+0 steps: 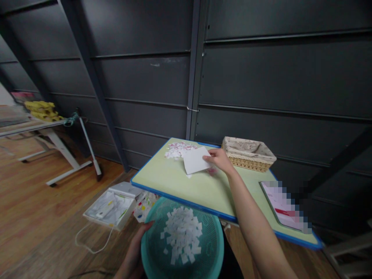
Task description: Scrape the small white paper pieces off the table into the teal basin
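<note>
My right hand (220, 159) pinches a white card (196, 160) by its right edge, above the pale green tabletop (174, 185) with a blue border. Close behind the card lies a pile of small white and pinkish paper pieces (178, 149). My left hand (135, 246) is closed on the left rim of a teal plastic basket (213, 248), its thumb over the edge and its other fingers mostly hidden. Inside this basket, below the table's front edge, is a heap of small white paper pieces (182, 234).
A wicker basket with a cloth lining (250, 153) stands at the table's back right. A tablet-like flat thing (283, 207), partly pixelated, lies at the right. On the floor to the left are an open white box (109, 209) and a cable. Dark panels rise behind the table.
</note>
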The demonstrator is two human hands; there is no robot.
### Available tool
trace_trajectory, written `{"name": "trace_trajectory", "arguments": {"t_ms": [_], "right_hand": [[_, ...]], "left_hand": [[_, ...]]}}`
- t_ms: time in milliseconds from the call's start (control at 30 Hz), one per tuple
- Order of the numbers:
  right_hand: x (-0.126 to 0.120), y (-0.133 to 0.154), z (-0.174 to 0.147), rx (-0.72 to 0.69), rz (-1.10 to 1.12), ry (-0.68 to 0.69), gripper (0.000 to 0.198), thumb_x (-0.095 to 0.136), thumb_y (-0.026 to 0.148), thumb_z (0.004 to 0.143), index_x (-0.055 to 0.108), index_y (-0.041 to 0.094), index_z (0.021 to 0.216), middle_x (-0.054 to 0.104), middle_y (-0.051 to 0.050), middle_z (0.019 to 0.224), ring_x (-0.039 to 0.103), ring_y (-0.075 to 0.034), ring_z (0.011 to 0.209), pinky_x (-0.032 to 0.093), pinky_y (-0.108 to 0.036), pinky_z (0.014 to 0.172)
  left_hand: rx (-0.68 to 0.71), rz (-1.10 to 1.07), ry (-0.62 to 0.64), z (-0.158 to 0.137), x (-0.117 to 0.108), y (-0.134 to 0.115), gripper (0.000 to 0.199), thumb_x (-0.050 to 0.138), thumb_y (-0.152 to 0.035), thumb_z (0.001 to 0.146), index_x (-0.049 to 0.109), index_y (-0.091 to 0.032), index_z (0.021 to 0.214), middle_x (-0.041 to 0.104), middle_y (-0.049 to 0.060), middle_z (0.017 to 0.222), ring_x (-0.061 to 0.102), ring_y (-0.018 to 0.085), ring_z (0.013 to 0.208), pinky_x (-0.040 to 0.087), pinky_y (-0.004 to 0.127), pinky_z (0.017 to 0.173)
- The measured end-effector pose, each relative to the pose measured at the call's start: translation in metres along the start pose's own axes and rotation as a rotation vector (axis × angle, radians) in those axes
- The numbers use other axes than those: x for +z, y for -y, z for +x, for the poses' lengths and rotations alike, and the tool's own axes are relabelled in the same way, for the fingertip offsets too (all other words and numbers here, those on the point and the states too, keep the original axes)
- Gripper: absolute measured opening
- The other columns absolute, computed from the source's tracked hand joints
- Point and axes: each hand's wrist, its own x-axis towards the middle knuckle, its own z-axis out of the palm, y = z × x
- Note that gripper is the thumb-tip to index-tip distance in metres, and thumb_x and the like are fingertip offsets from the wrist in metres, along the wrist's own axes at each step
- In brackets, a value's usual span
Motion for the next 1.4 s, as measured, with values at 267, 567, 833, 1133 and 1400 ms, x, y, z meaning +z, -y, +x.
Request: {"name": "trace_trajectory", "arguments": {"t_ms": [267, 567, 833, 1133, 1400], "right_hand": [[-0.0022, 0.0057, -0.0038, 0.089, 0.052, 0.121, 0.024, 0.060, 0.040, 0.063, 0.057, 0.016, 0.059, 0.045, 0.004, 0.050, 0.039, -0.010, 0.044, 0.023, -0.023, 0.041], [-0.0029, 0.0066, -0.0051, 0.149, 0.197, 0.159, 0.026, 0.067, 0.039, 0.058, 0.056, 0.016, 0.058, 0.046, 0.003, 0.049, 0.040, -0.009, 0.042, 0.024, -0.022, 0.038], [-0.0023, 0.0019, -0.0041, 0.171, 0.202, 0.202, 0.023, 0.068, 0.036, 0.059, 0.058, 0.015, 0.058, 0.046, 0.004, 0.047, 0.041, -0.010, 0.041, 0.025, -0.022, 0.037], [-0.0024, 0.0054, -0.0060, 0.204, 0.204, 0.240, 0.024, 0.069, 0.037, 0.058, 0.057, 0.016, 0.059, 0.047, 0.004, 0.048, 0.041, -0.010, 0.040, 0.029, -0.022, 0.035], [0.0036, 0.0066, -0.0050, 0.222, 0.158, 0.287, 0.022, 0.068, 0.035, 0.059, 0.058, 0.016, 0.059, 0.048, 0.003, 0.047, 0.044, -0.010, 0.040, 0.030, -0.021, 0.033]], "left_hand": [[-0.007, 0.004, -0.009, -0.0018, 0.0013, 0.0000, 0.068, 0.067, -0.017, 0.074, 0.045, -0.006, 0.138, 0.078, 0.005, 0.067, 0.075, 0.029, 0.067, 0.060, 0.038, 0.063], [-0.036, -0.015, -0.003, -0.0055, 0.0016, -0.0009, 0.061, 0.066, -0.020, 0.075, 0.051, 0.000, 0.130, 0.077, 0.007, 0.063, 0.073, 0.027, 0.059, 0.059, 0.036, 0.059], [-0.025, -0.001, -0.019, -0.0062, 0.0027, -0.0014, 0.041, 0.068, -0.020, 0.073, 0.062, -0.007, 0.111, 0.077, 0.006, 0.063, 0.073, 0.027, 0.061, 0.059, 0.036, 0.061], [-0.028, 0.000, 0.025, 0.0003, -0.0028, 0.0005, 0.039, 0.070, -0.020, 0.072, 0.062, -0.009, 0.109, 0.077, 0.006, 0.064, 0.073, 0.026, 0.059, 0.059, 0.036, 0.060], [-0.031, -0.009, 0.004, -0.0035, 0.0003, -0.0013, 0.066, 0.067, -0.020, 0.073, 0.047, 0.000, 0.133, 0.077, 0.008, 0.064, 0.073, 0.027, 0.059, 0.059, 0.037, 0.060]]}}
